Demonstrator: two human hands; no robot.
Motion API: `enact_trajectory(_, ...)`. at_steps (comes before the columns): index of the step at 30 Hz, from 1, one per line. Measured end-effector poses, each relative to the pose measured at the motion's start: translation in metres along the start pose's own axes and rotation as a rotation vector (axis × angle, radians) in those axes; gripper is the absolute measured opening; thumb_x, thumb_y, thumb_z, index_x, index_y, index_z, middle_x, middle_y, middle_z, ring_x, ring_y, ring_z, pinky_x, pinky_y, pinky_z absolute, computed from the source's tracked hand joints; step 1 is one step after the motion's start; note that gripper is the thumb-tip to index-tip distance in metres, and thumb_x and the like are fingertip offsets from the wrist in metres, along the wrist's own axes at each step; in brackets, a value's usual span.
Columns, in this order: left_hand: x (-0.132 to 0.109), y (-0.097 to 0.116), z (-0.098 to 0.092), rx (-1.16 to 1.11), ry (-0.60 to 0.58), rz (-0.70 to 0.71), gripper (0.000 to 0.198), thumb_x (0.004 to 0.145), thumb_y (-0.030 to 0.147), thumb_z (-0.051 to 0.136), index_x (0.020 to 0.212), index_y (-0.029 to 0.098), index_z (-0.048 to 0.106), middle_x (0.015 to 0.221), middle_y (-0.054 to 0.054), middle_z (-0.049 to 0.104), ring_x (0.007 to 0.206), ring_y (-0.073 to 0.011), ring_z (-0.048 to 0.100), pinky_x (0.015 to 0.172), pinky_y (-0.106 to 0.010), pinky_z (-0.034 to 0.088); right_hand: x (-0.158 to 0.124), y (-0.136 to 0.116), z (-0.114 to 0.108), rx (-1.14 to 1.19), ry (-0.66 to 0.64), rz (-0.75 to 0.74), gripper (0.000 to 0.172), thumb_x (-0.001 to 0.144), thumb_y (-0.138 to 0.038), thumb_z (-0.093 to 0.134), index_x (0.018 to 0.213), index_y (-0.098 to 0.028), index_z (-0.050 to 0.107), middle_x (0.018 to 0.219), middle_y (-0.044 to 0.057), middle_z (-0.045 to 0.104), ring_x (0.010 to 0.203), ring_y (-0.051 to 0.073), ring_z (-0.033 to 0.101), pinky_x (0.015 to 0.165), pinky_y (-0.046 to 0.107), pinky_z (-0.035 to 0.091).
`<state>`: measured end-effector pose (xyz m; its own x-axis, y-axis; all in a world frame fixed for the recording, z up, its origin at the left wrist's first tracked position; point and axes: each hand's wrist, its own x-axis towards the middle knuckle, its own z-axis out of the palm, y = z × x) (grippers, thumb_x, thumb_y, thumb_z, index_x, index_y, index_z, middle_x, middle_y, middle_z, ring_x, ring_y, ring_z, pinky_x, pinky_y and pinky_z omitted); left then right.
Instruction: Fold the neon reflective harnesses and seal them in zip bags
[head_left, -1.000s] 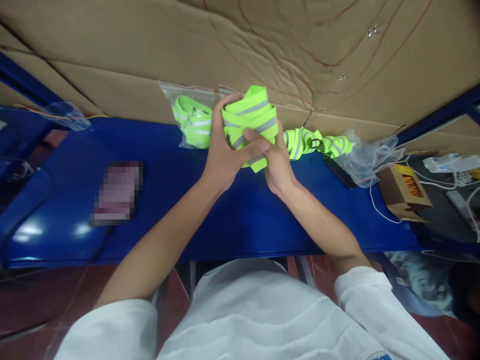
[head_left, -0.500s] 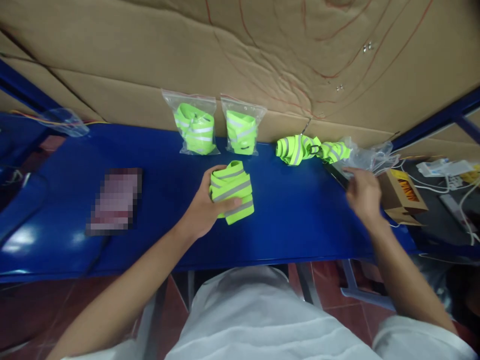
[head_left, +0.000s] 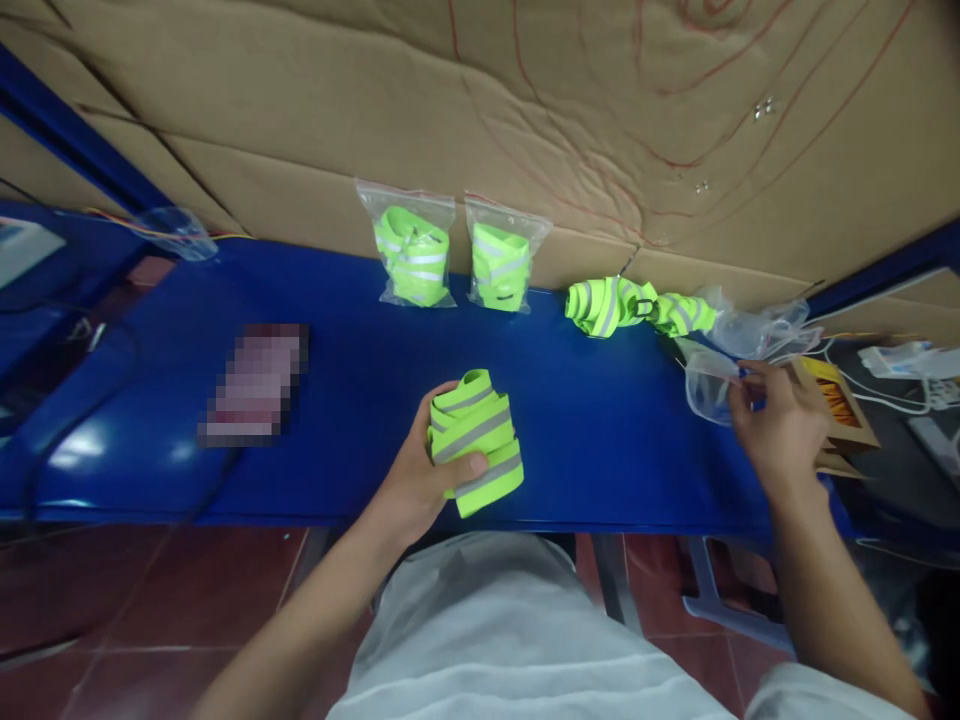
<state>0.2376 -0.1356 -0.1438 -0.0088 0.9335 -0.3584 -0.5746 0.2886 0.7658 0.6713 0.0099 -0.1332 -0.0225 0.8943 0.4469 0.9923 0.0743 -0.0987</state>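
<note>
My left hand (head_left: 431, 465) is wrapped round a folded neon-yellow reflective strap (head_left: 480, 430) with grey stripes, thumb across its front, above the blue table. Over on the right, my right hand (head_left: 780, 420) pinches a clear plastic bag (head_left: 709, 385) between thumb and fingers. Two clear zip bags, a left one (head_left: 415, 260) and a right one (head_left: 501, 265), each hold a folded neon strap and lean against the cardboard at the back. Bundled loose neon straps (head_left: 611, 306) with a black buckle lie to the right of them.
More clear plastic bags (head_left: 765, 328) lie behind my right hand, near an open cardboard box (head_left: 844, 400) and white cables (head_left: 889, 402). A pixelated flat object (head_left: 259, 385) rests on the blue table (head_left: 360, 400) at left. Brown cardboard (head_left: 315, 110) lines the back.
My right hand has moved right and toward me and now holds a clear plastic bag. My left hand, still gripping the folded strap, has come lower, nearer my body. The view has shifted slightly.
</note>
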Motion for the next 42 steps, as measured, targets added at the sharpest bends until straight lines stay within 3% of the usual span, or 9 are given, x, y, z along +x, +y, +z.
enact_trajectory(5,-0.021,-0.016,0.020,-0.069,0.067,-0.078,0.099,0.064,0.034,0.101,0.144,0.034,0.042,0.137,-0.009,0.065,0.123,-0.0349,0.069,0.097,-0.046,0.062,-0.047,-0.108,-0.017,0.103,0.159,-0.011,0.023,0.091,-0.020,0.066,0.113,-0.021,0.071,0.113,0.019,0.070,0.094,0.030,0.069,0.073,0.039,0.049)
enact_trajectory(9,-0.033,-0.031,0.027,-0.045,-0.193,-0.205,0.104,0.050,0.028,0.106,0.135,0.035,0.046,0.127,-0.007,0.069,0.113,-0.0359,0.073,0.093,-0.045,0.062,-0.071,-0.178,-0.005,0.326,-0.032,-0.225,0.025,0.095,-0.018,0.059,0.117,-0.021,0.069,0.112,0.012,0.070,0.088,0.024,0.069,0.066,0.032,0.050)
enact_trajectory(12,-0.031,-0.034,0.020,0.104,-0.281,-0.252,0.100,0.055,0.026,0.105,0.135,0.032,0.046,0.128,-0.008,0.068,0.112,-0.0296,0.072,0.095,-0.039,0.060,-0.083,-0.202,0.003,0.544,-0.239,-0.351,0.028,0.096,-0.015,0.059,0.121,-0.022,0.069,0.114,0.009,0.069,0.090,0.021,0.071,0.070,0.028,0.054)
enact_trajectory(20,-0.023,-0.028,0.004,0.383,-0.328,-0.253,0.134,0.060,0.029,0.101,0.161,0.030,0.014,0.143,-0.015,0.061,0.122,-0.0306,0.067,0.106,-0.044,0.054,-0.082,-0.203,-0.013,0.824,-0.368,-0.364,0.025,0.101,-0.025,0.066,0.125,-0.024,0.072,0.113,0.007,0.068,0.085,0.015,0.068,0.079,0.028,0.059)
enact_trajectory(26,-0.027,-0.023,0.008,0.323,-0.299,-0.290,0.154,0.064,0.030,0.101,0.166,0.038,-0.014,0.151,-0.014,0.058,0.129,-0.0295,0.067,0.112,-0.046,0.051,-0.091,-0.205,-0.030,0.860,-0.309,-0.346,0.026,0.102,-0.022,0.065,0.126,-0.024,0.072,0.109,0.006,0.069,0.076,0.013,0.063,0.073,0.029,0.058)
enact_trajectory(29,-0.025,-0.024,0.006,0.339,-0.329,-0.257,0.148,0.064,0.030,0.101,0.168,0.036,-0.004,0.156,-0.013,0.054,0.137,-0.0303,0.061,0.116,-0.044,0.049,-0.100,-0.205,-0.034,0.903,-0.293,-0.355,0.028,0.103,-0.019,0.062,0.129,-0.025,0.070,0.110,0.006,0.070,0.081,0.015,0.065,0.076,0.030,0.060)
enact_trajectory(34,-0.021,-0.029,0.003,0.472,-0.377,-0.108,0.113,0.063,0.034,0.102,0.156,0.029,0.038,0.155,-0.010,0.055,0.142,-0.0311,0.056,0.115,-0.037,0.050,-0.109,-0.202,-0.043,0.943,-0.220,-0.332,0.032,0.100,-0.015,0.065,0.128,-0.028,0.072,0.111,0.006,0.069,0.082,0.015,0.067,0.079,0.031,0.062)
enact_trajectory(38,-0.022,-0.032,0.005,0.525,-0.323,-0.043,0.098,0.068,0.038,0.099,0.149,0.030,0.043,0.144,-0.007,0.061,0.133,-0.0288,0.062,0.114,-0.037,0.050,-0.116,-0.199,-0.048,0.923,-0.130,-0.322,0.033,0.097,-0.012,0.070,0.125,-0.029,0.074,0.106,0.006,0.066,0.086,0.016,0.068,0.078,0.032,0.062)
enact_trajectory(42,-0.024,-0.034,0.014,0.648,-0.157,0.059,0.083,0.075,0.040,0.093,0.142,0.028,0.045,0.134,-0.007,0.063,0.122,-0.0284,0.066,0.109,-0.040,0.051,-0.130,-0.206,-0.039,0.885,-0.030,-0.406,0.042,0.095,-0.007,0.069,0.130,-0.029,0.071,0.102,0.005,0.070,0.087,0.018,0.070,0.075,0.031,0.061)
